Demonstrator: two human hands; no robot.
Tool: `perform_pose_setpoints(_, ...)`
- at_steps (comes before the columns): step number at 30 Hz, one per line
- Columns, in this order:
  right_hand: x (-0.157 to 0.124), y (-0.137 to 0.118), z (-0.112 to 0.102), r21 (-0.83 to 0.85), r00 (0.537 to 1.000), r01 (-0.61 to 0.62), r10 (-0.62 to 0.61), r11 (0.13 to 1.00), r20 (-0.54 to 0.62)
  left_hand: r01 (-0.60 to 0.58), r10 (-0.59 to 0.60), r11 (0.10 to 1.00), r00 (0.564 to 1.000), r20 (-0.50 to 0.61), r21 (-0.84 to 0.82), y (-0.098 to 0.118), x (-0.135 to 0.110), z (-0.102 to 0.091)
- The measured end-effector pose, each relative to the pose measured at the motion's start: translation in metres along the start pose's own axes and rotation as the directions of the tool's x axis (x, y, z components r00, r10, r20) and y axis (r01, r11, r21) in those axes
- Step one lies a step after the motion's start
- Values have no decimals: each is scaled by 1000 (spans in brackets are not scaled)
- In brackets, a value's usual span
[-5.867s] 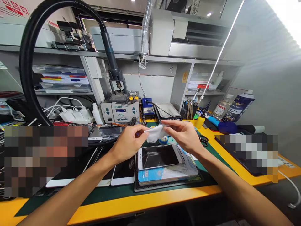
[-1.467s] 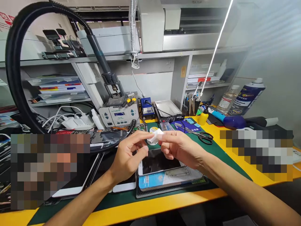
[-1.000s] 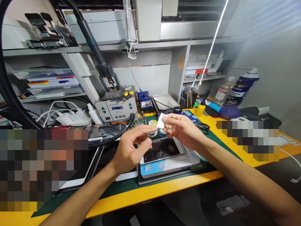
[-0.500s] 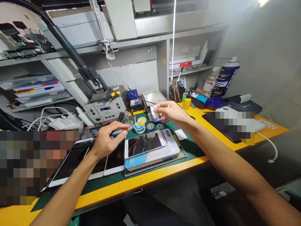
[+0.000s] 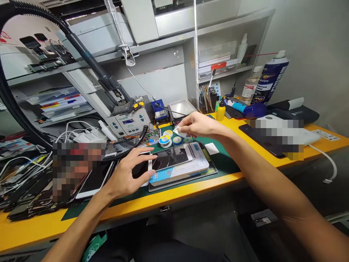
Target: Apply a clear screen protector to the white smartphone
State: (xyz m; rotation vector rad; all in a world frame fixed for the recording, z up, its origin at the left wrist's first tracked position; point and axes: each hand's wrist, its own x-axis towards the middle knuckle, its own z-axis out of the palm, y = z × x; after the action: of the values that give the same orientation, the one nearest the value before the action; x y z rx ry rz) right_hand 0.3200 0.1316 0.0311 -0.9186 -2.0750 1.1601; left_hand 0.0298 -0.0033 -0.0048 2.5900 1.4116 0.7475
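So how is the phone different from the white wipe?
The phone is much bigger than the wipe. The phone is flat with a dark glass screen, while the wipe is white and looks soft. The phone lies on a blue packet, while the wipe is pinched in the right hand. Both show white: the phone has a white edge.

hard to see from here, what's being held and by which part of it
The right hand pinches a small white wipe by one end between its fingertips. The left hand seems empty, its fingers beside a phone.
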Motion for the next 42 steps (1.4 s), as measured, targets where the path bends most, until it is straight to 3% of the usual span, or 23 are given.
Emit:
perform_pose_setpoints(4,-3,1,-12,-190,993,-4,27,982,118,-44,44,998,999,20,45,8,6,6)
perform_pose_setpoints(13,2,9,-11,-312,986,-11,62,950,154,-93,91,993,995,31,67,-5,9,6)
perform_pose_setpoints(24,1,9,-7,-357,987,4,54,934,152,20,-20,997,1000,-5,74,-34,-10,-5)
perform_pose_setpoints(29,0,6,-5,-363,988,4,53,932,147,52,-53,998,998,22,47,-34,-16,-5)
perform_pose_setpoints(35,-1,0,-6,-441,970,-70,164,895,179,96,-97,995,994,49,6,-26,-18,-3)
perform_pose_setpoints(42,-2,-4,-5,-453,961,-104,207,885,184,111,-110,993,993,32,-35,-23,-17,-1)
